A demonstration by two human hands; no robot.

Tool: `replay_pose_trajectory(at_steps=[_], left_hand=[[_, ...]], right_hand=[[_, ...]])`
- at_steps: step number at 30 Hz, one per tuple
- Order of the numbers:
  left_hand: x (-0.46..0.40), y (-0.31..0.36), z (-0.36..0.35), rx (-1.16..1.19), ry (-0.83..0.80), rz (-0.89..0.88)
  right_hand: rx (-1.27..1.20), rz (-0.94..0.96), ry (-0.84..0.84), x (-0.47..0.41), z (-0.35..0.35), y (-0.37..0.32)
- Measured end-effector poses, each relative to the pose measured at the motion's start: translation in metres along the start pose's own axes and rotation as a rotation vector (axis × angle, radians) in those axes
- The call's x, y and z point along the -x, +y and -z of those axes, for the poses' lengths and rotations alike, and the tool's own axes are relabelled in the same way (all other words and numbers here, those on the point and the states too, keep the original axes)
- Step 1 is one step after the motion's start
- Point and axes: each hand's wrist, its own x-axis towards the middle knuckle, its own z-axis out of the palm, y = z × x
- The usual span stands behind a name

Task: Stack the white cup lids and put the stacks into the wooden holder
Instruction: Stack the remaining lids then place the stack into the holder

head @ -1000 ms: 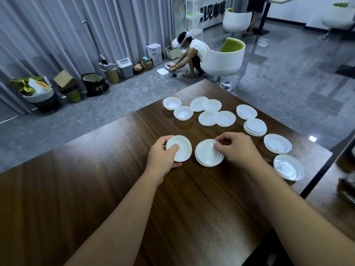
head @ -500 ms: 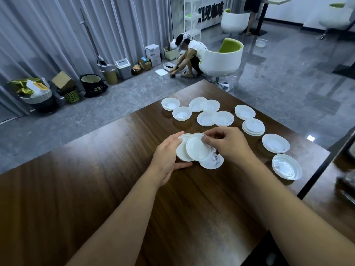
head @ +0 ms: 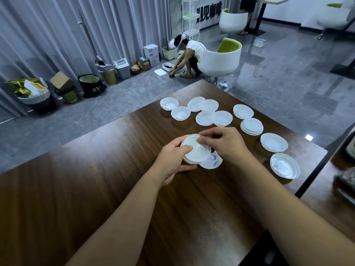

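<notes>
My left hand (head: 172, 160) cups the lid stack (head: 195, 150) at frame centre; my right hand (head: 224, 144) pinches its top lid. The loose lid (head: 211, 162) lies just lower right, under my right hand.

The desk (head: 119, 189) is dark brown wood with long streaked grain and a smooth satin finish that catches soft light along its left side. The cup lids (head: 243, 111) spread near its far right corner are thin white plastic, slightly translucent, smooth, with a mild sheen on their moulded rings. The stacked lids (head: 194, 150) near the middle look the same plastic, a little more matt. The floor (head: 288, 77) is grey stone-patterned tile, polished and reflective. The curtains (head: 48, 31) are grey cloth in matt folds. The chair (head: 221, 62) beyond the far edge has a glossy white shell and green lining.
</notes>
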Motion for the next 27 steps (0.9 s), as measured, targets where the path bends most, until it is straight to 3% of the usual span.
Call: replay_pose_trajectory(at_steps=[5, 10, 18, 23, 27], left_hand=[[-0.002, 0.002, -0.001, 0.020, 0.028, 0.009], [-0.003, 0.001, 0.001, 0.043, -0.006, 0.031], [-0.006, 0.007, -0.002, -0.034, 0.019, -0.049], [-0.010, 0.003, 0.004, -0.080, 0.141, -0.080], [-0.012, -0.004, 0.011, -0.092, 0.241, -0.068]], right_hand=[[-0.064, 0.001, -0.026, 0.005, 0.008, 0.006], [-0.186, -0.119, -0.151, 0.007, 0.012, 0.006], [-0.308, -0.188, -0.135, 0.007, 0.018, -0.006], [0.034, -0.238, 0.035, 0.004, 0.026, -0.001], [0.300, -0.381, -0.151, 0.003, 0.034, 0.011]])
